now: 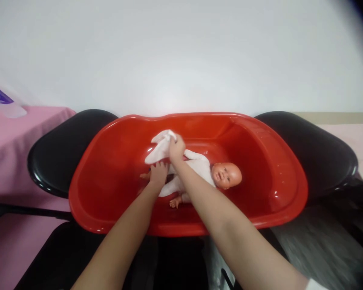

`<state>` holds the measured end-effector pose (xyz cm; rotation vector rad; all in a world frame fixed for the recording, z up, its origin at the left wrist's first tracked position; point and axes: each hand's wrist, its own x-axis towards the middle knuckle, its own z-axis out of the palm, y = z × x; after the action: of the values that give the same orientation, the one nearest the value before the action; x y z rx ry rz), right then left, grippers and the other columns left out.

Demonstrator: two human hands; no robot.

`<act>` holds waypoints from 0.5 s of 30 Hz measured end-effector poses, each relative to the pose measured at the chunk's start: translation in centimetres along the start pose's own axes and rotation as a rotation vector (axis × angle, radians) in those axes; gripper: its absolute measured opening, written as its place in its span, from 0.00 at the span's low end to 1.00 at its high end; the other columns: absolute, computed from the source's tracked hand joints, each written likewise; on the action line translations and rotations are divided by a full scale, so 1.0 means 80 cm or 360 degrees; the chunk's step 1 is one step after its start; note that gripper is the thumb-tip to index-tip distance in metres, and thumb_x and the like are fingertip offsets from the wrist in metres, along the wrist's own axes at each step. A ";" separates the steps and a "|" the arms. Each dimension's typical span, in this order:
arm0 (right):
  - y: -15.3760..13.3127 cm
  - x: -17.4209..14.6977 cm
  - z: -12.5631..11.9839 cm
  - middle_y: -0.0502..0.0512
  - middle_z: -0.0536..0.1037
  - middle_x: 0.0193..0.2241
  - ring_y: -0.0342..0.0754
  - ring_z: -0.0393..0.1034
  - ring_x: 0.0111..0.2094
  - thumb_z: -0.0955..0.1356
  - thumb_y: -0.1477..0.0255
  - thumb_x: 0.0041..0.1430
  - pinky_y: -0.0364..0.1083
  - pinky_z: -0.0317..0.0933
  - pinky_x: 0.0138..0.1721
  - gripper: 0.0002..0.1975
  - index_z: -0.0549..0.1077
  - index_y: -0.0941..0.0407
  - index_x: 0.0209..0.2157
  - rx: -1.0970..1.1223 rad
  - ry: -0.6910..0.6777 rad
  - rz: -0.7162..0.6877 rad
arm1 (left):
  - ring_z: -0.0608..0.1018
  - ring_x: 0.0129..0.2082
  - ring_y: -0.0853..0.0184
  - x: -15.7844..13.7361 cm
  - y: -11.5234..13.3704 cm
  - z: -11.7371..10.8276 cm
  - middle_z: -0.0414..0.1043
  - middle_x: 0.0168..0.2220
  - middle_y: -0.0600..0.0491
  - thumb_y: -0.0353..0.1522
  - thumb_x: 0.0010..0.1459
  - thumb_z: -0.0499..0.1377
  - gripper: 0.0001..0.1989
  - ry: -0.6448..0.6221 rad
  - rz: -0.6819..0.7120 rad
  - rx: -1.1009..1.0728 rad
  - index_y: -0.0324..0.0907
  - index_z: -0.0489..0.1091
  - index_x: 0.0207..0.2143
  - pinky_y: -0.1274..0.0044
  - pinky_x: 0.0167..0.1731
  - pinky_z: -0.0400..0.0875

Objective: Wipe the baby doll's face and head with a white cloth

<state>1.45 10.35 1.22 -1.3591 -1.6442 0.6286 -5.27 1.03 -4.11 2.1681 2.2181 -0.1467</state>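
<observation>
In red tub [260,161]: right hand [177,147] fingers pinch white garment [160,147]; left hand [158,174] flat on doll [205,171].

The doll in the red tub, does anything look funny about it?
A little. The baby doll lies on its back in the red tub, which shows no water. The right hand pulls up a white cloth; the left hand rests on the doll.
</observation>
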 end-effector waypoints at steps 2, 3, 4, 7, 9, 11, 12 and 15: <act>0.006 0.020 -0.024 0.60 0.70 0.51 0.47 0.64 0.52 0.47 0.65 0.68 0.44 0.55 0.54 0.26 0.65 0.59 0.55 -0.0024 0.0189 0.0038 | 0.65 0.53 0.51 0.001 0.000 0.003 0.65 0.52 0.39 0.24 0.63 0.44 0.20 0.0026 -0.0009 0.0073 0.38 0.63 0.54 0.60 0.47 0.63; 0.011 0.027 -0.034 0.60 0.69 0.51 0.46 0.63 0.52 0.47 0.64 0.68 0.43 0.55 0.53 0.26 0.65 0.59 0.55 -0.0065 0.0211 0.0029 | 0.65 0.55 0.51 0.002 0.000 0.005 0.66 0.52 0.39 0.24 0.63 0.44 0.19 0.0024 -0.0002 0.0093 0.38 0.64 0.54 0.60 0.47 0.63; 0.017 0.032 -0.042 0.60 0.69 0.51 0.46 0.63 0.52 0.48 0.64 0.67 0.43 0.56 0.53 0.26 0.65 0.58 0.54 -0.0106 0.0215 0.0014 | 0.64 0.56 0.51 0.003 0.000 0.006 0.66 0.52 0.39 0.24 0.63 0.44 0.18 0.0021 0.0006 0.0104 0.38 0.64 0.53 0.61 0.47 0.63; 0.042 0.036 -0.050 0.58 0.69 0.51 0.47 0.63 0.52 0.52 0.65 0.67 0.44 0.56 0.53 0.22 0.68 0.57 0.52 -0.0279 0.0093 -0.0035 | 0.61 0.59 0.51 0.005 -0.001 0.009 0.66 0.52 0.38 0.25 0.63 0.45 0.18 0.0029 0.0013 0.0097 0.37 0.63 0.53 0.61 0.47 0.63; 0.061 0.035 -0.044 0.58 0.68 0.52 0.50 0.62 0.53 0.55 0.65 0.66 0.46 0.56 0.53 0.21 0.69 0.55 0.52 -0.0559 -0.0168 -0.0051 | 0.61 0.59 0.50 0.005 -0.002 0.010 0.66 0.52 0.38 0.24 0.63 0.45 0.18 0.0045 0.0013 0.0095 0.37 0.63 0.53 0.61 0.47 0.64; 0.077 0.034 -0.034 0.59 0.68 0.53 0.52 0.62 0.52 0.58 0.63 0.64 0.50 0.57 0.52 0.19 0.70 0.54 0.51 -0.0845 -0.0472 -0.0037 | 0.60 0.60 0.48 0.005 -0.002 0.009 0.66 0.52 0.37 0.24 0.62 0.45 0.18 0.0042 0.0021 0.0099 0.37 0.63 0.53 0.60 0.46 0.65; 0.083 0.034 -0.028 0.59 0.68 0.53 0.54 0.62 0.52 0.60 0.63 0.62 0.52 0.58 0.52 0.19 0.71 0.53 0.50 -0.0943 -0.0590 -0.0029 | 0.59 0.61 0.48 0.005 -0.002 0.009 0.66 0.52 0.37 0.24 0.62 0.45 0.18 0.0032 0.0024 0.0097 0.37 0.63 0.53 0.59 0.46 0.65; 0.095 0.036 -0.011 0.61 0.67 0.54 0.58 0.59 0.55 0.66 0.65 0.57 0.57 0.55 0.54 0.18 0.72 0.53 0.50 -0.1039 -0.0743 -0.0079 | 0.57 0.62 0.47 0.006 -0.002 0.006 0.66 0.52 0.37 0.25 0.63 0.45 0.18 -0.0026 0.0023 0.0087 0.36 0.63 0.54 0.58 0.47 0.65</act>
<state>6.01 15.06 -3.70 -1.6997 -2.3931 0.4065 -5.46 1.46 -4.65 2.2019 2.2147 -0.2263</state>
